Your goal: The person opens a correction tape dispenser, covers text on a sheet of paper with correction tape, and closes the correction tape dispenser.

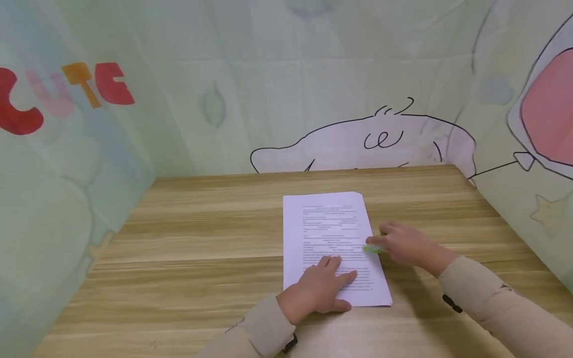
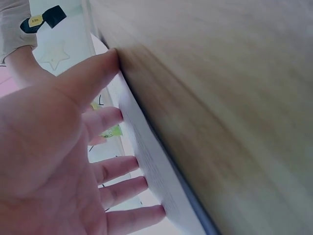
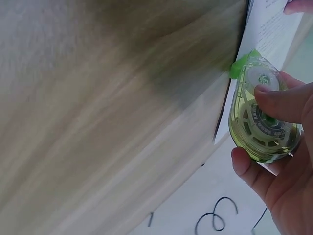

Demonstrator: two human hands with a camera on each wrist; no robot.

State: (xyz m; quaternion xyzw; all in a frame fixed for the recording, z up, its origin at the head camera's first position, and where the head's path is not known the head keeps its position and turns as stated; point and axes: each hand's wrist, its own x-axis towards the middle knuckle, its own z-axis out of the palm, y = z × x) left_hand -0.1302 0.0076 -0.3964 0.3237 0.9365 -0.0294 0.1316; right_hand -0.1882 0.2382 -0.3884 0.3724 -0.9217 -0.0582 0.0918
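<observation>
A stack of white printed paper (image 1: 322, 223) lies on the wooden table. Fingers spread, my left hand (image 1: 318, 286) rests on its lower part; in the left wrist view the fingertips (image 2: 159, 211) touch the sheet. My right hand (image 1: 405, 243) is at the paper's right edge and grips a clear yellow-green correction tape (image 3: 266, 115) between thumb and fingers. The tape's green tip end (image 3: 239, 66) is at the edge of the paper in the right wrist view; whether it presses on the sheet I cannot tell.
The wooden table (image 1: 201, 248) extends around the paper on every side. Printed cloth walls (image 1: 201, 99) with cartoon drawings and letters stand behind the table and along both sides.
</observation>
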